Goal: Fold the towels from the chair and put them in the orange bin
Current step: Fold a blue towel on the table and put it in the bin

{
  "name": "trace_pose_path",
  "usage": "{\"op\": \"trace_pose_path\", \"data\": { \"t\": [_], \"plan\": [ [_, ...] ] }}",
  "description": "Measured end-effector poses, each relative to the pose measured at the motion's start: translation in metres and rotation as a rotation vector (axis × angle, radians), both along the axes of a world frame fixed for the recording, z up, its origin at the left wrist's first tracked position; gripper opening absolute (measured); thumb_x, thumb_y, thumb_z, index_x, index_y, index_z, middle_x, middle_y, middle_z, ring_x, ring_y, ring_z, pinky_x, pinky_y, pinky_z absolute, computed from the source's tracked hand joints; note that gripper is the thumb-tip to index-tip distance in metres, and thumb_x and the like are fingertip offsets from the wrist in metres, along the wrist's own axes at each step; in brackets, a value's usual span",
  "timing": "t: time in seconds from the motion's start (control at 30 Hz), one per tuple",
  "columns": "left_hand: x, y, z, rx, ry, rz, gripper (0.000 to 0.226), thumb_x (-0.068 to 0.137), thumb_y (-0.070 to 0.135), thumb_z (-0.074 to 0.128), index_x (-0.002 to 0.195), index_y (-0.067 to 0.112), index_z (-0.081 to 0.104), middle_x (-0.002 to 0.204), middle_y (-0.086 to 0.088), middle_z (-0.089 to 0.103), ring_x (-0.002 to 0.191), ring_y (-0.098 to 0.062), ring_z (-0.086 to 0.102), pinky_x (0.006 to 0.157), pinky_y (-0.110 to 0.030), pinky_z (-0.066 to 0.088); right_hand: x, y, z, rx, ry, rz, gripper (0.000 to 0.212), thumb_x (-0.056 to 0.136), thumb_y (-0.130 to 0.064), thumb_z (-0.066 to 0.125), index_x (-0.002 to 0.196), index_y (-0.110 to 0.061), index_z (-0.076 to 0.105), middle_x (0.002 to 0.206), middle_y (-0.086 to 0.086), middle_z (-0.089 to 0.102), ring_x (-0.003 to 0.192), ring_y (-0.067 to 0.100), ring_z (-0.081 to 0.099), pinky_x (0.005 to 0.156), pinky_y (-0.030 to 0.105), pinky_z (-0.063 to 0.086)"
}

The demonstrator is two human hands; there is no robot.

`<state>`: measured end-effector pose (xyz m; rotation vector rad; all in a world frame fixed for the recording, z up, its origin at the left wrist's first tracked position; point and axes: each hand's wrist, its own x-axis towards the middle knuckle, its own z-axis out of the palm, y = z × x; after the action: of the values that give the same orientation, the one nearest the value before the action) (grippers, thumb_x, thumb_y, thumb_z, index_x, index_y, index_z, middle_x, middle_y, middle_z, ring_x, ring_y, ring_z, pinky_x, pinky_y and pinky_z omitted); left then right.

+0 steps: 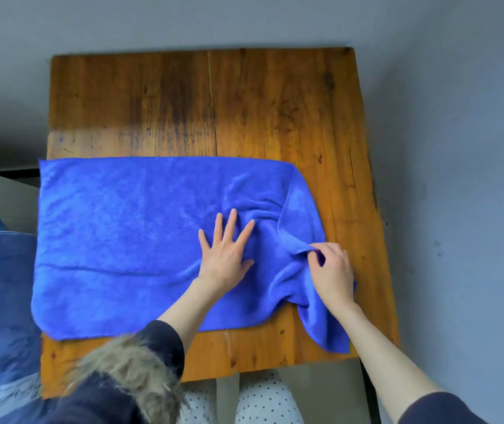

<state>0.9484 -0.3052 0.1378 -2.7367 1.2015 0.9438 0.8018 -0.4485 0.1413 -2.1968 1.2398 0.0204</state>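
A blue towel (116, 234) lies spread across the near half of a wooden table (214, 102), its left edge hanging slightly past the table's side. Its right end is rumpled and partly folded back over itself, with one corner trailing toward the front edge. My left hand (226, 252) presses flat on the towel right of its middle, fingers straight and spread. My right hand (331, 270) pinches a raised fold of the towel near the right end. No chair or orange bin is in view.
The table stands against a grey wall at the back and right. Dark blue fabric (0, 301) lies on something to the left of the table. The far half of the tabletop is bare wood.
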Motion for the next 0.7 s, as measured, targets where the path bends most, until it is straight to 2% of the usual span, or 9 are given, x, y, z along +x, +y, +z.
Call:
{"op": "trace_pose_path", "data": {
  "t": [0.1, 0.2, 0.27, 0.37, 0.43, 0.57, 0.67, 0.7],
  "plan": [
    [-0.001, -0.030, -0.005, 0.028, 0.011, -0.021, 0.086, 0.087, 0.047, 0.056, 0.147, 0.036, -0.005, 0.155, -0.001, -0.023, 0.142, -0.030, -0.018, 0.107, -0.067, 0.007, 0.006, -0.038, 0.008, 0.178, -0.097, -0.104, 0.017, 0.091, -0.014, 0.052, 0.094, -0.010, 0.069, 0.084, 0.002, 0.066, 0.081, 0.021, 0.058, 0.067, 0.026, 0.036],
    [0.000, -0.043, -0.007, 0.085, 0.008, 0.002, 0.095, 0.081, 0.050, 0.062, 0.146, 0.040, -0.008, 0.154, 0.000, -0.026, 0.141, -0.030, -0.021, 0.104, -0.069, 0.008, 0.018, -0.083, 0.021, 0.108, -0.088, -0.122, 0.022, 0.092, -0.019, 0.052, 0.078, -0.007, 0.062, 0.066, 0.006, 0.054, 0.068, 0.026, 0.049, 0.057, 0.032, 0.027],
    [0.000, -0.043, -0.006, 0.099, 0.000, 0.007, 0.097, 0.080, 0.051, 0.063, 0.146, 0.041, -0.008, 0.153, 0.001, -0.027, 0.141, -0.029, -0.021, 0.104, -0.069, 0.008, 0.030, -0.112, 0.028, 0.033, -0.080, -0.154, 0.030, 0.093, -0.022, 0.051, 0.070, -0.004, 0.053, 0.061, 0.009, 0.051, 0.064, 0.029, 0.044, 0.056, 0.035, 0.023],
    [-0.001, -0.042, -0.004, 0.102, -0.006, 0.006, 0.096, 0.080, 0.051, 0.063, 0.145, 0.041, -0.007, 0.153, 0.002, -0.028, 0.141, -0.028, -0.022, 0.105, -0.068, 0.008, 0.045, -0.144, 0.031, 0.025, -0.069, -0.208, 0.031, 0.095, -0.023, 0.049, 0.084, 0.004, 0.059, 0.075, 0.016, 0.059, 0.073, 0.030, 0.049, 0.060, 0.033, 0.028],
    [-0.001, -0.044, -0.002, 0.109, 0.000, 0.015, 0.096, 0.080, 0.050, 0.063, 0.145, 0.041, -0.007, 0.153, 0.003, -0.028, 0.141, -0.027, -0.023, 0.105, -0.068, 0.008, 0.045, -0.155, 0.026, 0.091, -0.051, -0.220, 0.030, 0.095, -0.024, 0.049, 0.092, 0.003, 0.061, 0.081, 0.015, 0.060, 0.075, 0.027, 0.048, 0.061, 0.030, 0.028],
    [-0.001, -0.046, -0.002, 0.114, 0.009, 0.039, 0.096, 0.080, 0.048, 0.065, 0.145, 0.043, -0.006, 0.153, 0.004, -0.027, 0.141, -0.026, -0.023, 0.106, -0.068, 0.008, 0.016, -0.148, 0.009, 0.211, 0.019, -0.192, 0.026, 0.092, -0.025, 0.052, 0.081, -0.002, 0.052, 0.065, 0.004, 0.047, 0.068, 0.025, 0.044, 0.052, 0.030, 0.030],
    [-0.002, -0.045, -0.002, 0.112, -0.005, 0.050, 0.096, 0.080, 0.048, 0.065, 0.145, 0.044, -0.005, 0.154, 0.005, -0.026, 0.142, -0.025, -0.021, 0.107, -0.067, 0.010, -0.013, -0.132, 0.005, 0.246, 0.022, -0.228, 0.023, 0.092, -0.025, 0.054, 0.089, -0.002, 0.054, 0.075, 0.003, 0.050, 0.074, 0.025, 0.047, 0.060, 0.036, 0.032],
    [-0.002, -0.045, -0.002, 0.111, -0.016, 0.049, 0.095, 0.080, 0.049, 0.065, 0.145, 0.044, -0.005, 0.154, 0.005, -0.025, 0.142, -0.025, -0.020, 0.107, -0.067, 0.010, -0.022, -0.126, 0.005, 0.255, 0.034, -0.240, 0.021, 0.092, -0.025, 0.055, 0.093, -0.004, 0.055, 0.079, 0.003, 0.052, 0.076, 0.024, 0.047, 0.062, 0.034, 0.031]
  ]
}}
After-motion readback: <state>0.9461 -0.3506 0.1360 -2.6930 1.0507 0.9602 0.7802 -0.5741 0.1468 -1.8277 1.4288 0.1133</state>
